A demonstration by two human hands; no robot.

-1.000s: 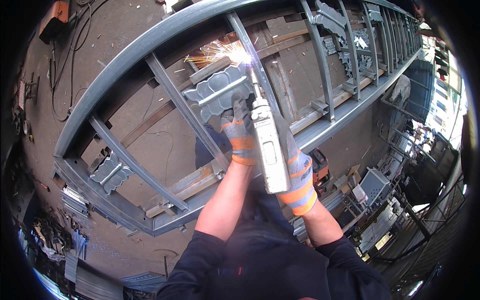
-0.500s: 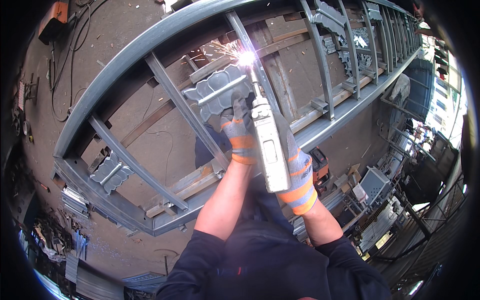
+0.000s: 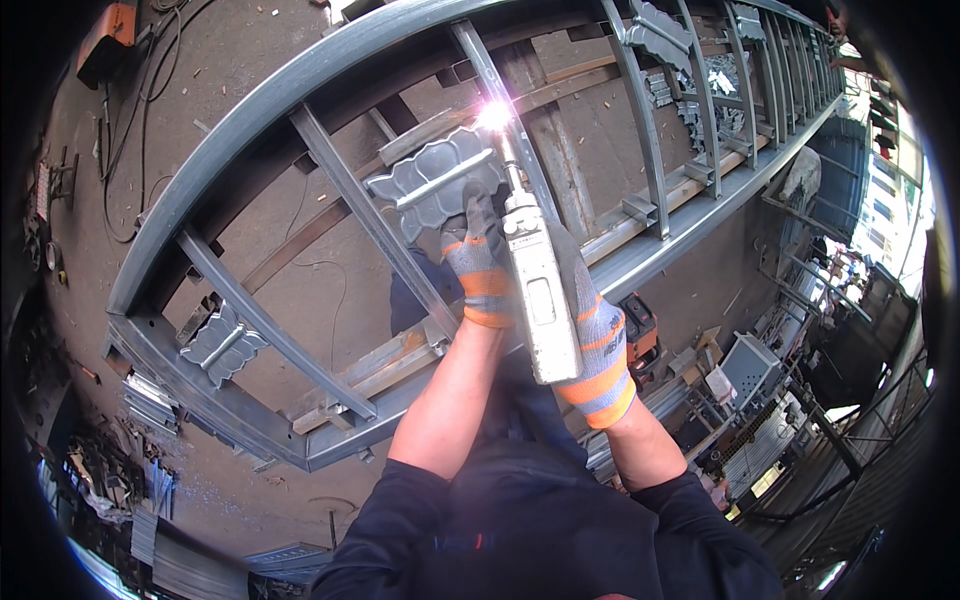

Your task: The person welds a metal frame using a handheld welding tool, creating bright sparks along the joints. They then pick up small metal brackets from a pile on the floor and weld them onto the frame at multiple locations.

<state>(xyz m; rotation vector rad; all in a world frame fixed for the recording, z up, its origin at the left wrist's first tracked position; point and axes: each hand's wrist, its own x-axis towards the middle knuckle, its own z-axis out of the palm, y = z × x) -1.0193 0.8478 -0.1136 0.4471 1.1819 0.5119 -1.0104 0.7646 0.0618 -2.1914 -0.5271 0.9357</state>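
The left hand, gloved, reaches forward with its forearm crossing the near rail of the frame. Its dark fingertips lie on the near edge of the plate, a scalloped metal piece just ahead and to its left; whether they pinch it or only press, I cannot tell. The right hand, also gloved, is closed around the torch, which hides most of its fingers. The torch points forward between the hands, its nozzle at a bright flash beside the plate's right end. Glare covers the spot where plate and bar come together, ahead of both hands.

Left of the left hand, a crossbar stands between it and a second plate. An orange box sits on the floor to the right hand's right; cables trail far off ahead and left of the left hand.
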